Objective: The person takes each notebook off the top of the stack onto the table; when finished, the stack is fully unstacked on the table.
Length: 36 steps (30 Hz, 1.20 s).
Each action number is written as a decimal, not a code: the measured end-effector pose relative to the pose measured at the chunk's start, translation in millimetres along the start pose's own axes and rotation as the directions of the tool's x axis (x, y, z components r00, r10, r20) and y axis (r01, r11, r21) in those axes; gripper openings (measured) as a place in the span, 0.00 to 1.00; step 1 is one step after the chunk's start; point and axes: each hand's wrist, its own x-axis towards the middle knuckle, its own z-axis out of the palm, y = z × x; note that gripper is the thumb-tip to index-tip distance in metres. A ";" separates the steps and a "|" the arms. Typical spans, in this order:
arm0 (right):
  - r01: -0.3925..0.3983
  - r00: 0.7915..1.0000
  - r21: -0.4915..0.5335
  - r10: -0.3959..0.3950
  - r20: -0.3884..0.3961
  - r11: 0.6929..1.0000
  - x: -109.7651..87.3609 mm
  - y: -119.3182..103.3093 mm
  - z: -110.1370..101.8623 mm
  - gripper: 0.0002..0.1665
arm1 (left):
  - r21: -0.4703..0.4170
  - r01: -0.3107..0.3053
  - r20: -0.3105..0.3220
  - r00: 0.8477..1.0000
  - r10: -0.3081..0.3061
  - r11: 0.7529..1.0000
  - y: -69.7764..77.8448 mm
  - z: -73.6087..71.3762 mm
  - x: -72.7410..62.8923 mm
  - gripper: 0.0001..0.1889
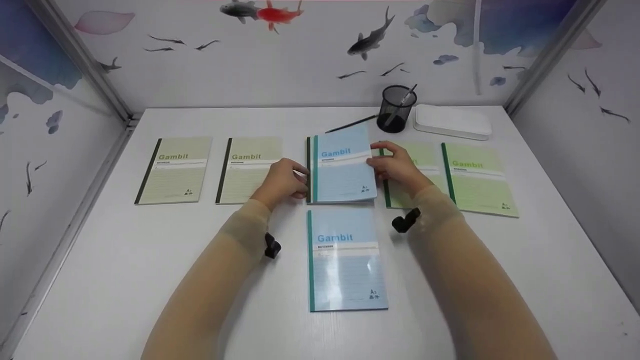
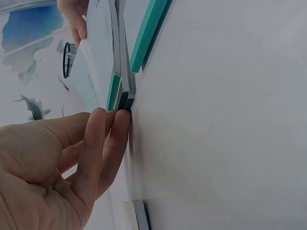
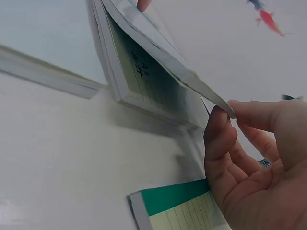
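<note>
My right hand (image 1: 397, 165) pinches the right edge of a blue notebook (image 1: 345, 175) between thumb and fingers. That edge is raised, as the gap in the right wrist view shows, with a beige ruled cover (image 3: 144, 72) below it. The blue notebook's green spine lies beside a dark spine (image 1: 309, 170) under it. My left hand (image 1: 282, 182) has its fingertips at this spine side; in the left wrist view the fingers (image 2: 93, 139) touch the stacked spines. A second blue notebook (image 1: 345, 280) lies flat in front of the stack.
Two beige notebooks (image 1: 175, 172) (image 1: 245, 187) lie at the left, two green ones (image 1: 422, 195) (image 1: 480, 190) at the right. Behind stand a black mesh pen cup (image 1: 395, 107) with a pen, and a white case (image 1: 452, 121). A dark pencil (image 1: 350, 124) lies by the cup.
</note>
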 end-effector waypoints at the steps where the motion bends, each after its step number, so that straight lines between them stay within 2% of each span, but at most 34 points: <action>1: -0.005 1.000 0.023 0.005 0.000 1.000 -2.3 0.0 -2.6 0.34 | -0.001 0.002 0.004 1.000 -0.002 1.000 0.0 0.5 0.4 0.24; 6: 0.011 1.000 0.109 -0.010 -0.014 0.994 -15.6 1.5 -17.1 0.33 | 0.011 -0.002 0.007 1.000 0.002 1.000 -2.0 1.5 2.7 0.24; 11: 0.049 0.998 0.163 -0.041 -0.052 0.985 -31.3 3.2 -33.4 0.32 | 0.034 -0.023 -0.002 1.000 0.023 0.999 -4.1 -0.2 4.9 0.24; 14: 0.056 0.998 0.191 -0.048 -0.048 0.980 -41.4 6.4 -45.4 0.33 | 0.032 -0.022 -0.001 1.000 0.022 0.999 -3.1 -0.6 4.8 0.24; 21: 0.068 0.998 0.145 -0.066 -0.019 0.987 -73.5 17.2 -69.8 0.32 | 0.037 0.013 0.014 1.000 -0.014 0.999 1.9 0.4 4.1 0.25; 28: 0.051 0.999 0.114 -0.052 0.008 0.992 -104.3 22.6 -80.1 0.31 | 0.048 0.008 -0.006 1.000 -0.008 0.999 3.1 -1.5 4.5 0.24; 36: 0.000 1.000 -0.013 0.000 0.024 1.000 -134.1 35.5 -96.3 0.32 | 0.039 0.003 0.001 1.000 -0.003 0.999 1.8 1.8 4.9 0.24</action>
